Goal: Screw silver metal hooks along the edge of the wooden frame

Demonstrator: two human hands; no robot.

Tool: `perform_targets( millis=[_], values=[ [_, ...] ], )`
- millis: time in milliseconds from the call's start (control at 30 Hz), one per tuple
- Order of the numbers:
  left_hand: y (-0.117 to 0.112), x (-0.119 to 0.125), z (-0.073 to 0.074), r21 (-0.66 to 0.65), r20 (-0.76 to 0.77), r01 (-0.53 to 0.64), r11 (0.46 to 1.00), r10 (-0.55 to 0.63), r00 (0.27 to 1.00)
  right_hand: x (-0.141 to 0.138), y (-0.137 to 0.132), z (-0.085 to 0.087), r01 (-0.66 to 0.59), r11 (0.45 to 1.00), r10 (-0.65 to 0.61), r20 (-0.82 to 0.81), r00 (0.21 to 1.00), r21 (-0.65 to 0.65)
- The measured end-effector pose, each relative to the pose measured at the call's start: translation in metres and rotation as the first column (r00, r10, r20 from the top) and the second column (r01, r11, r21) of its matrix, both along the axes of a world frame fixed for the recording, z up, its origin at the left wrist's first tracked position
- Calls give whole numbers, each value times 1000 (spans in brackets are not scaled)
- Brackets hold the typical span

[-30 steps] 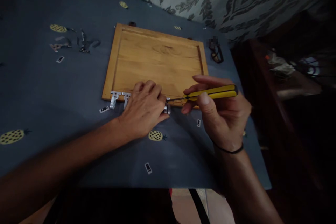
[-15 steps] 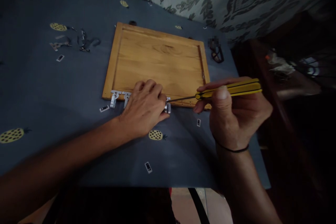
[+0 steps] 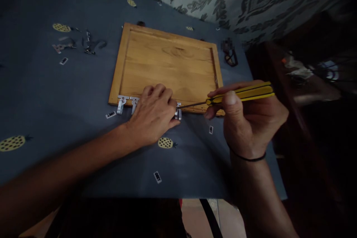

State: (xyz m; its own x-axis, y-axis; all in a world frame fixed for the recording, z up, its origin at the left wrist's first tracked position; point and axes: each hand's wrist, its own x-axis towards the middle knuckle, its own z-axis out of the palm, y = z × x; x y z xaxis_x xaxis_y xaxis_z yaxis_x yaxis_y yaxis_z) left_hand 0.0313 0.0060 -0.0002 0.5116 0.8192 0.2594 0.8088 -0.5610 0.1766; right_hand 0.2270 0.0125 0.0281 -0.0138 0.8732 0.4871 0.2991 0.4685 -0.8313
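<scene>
On the wooden board's (image 3: pixel 167 63) near edge, my left hand (image 3: pixel 153 113) pressed the metal hook rail (image 3: pixel 126 102), fingers together; my right hand (image 3: pixel 248 119) gripped the yellow screwdriver (image 3: pixel 240 95); cloth labels were unreadable.

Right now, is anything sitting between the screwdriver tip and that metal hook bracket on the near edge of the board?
Nothing visible does. The right hand holds the yellow screwdriver, and its shaft runs unobstructed to the metal hook bracket on the wooden board. The left hand covers the bracket's left side, not the tip's path.
</scene>
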Motion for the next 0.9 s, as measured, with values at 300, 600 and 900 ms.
perform_targets(
  millis=[300,600,900],
  values=[
    [0,-1,1,-6,-5,6,1000,-6,1000,1,2,3,-34,999,34,7,999,41],
    [0,-2,-1,7,5,5,1000,-5,1000,1,7,-2,11,1000,-12,-69,998,-13],
    [-1,-1,-2,15,8,3,1000,-4,1000,-1,15,-11,30,999,-28,-177,984,9]
  ],
)
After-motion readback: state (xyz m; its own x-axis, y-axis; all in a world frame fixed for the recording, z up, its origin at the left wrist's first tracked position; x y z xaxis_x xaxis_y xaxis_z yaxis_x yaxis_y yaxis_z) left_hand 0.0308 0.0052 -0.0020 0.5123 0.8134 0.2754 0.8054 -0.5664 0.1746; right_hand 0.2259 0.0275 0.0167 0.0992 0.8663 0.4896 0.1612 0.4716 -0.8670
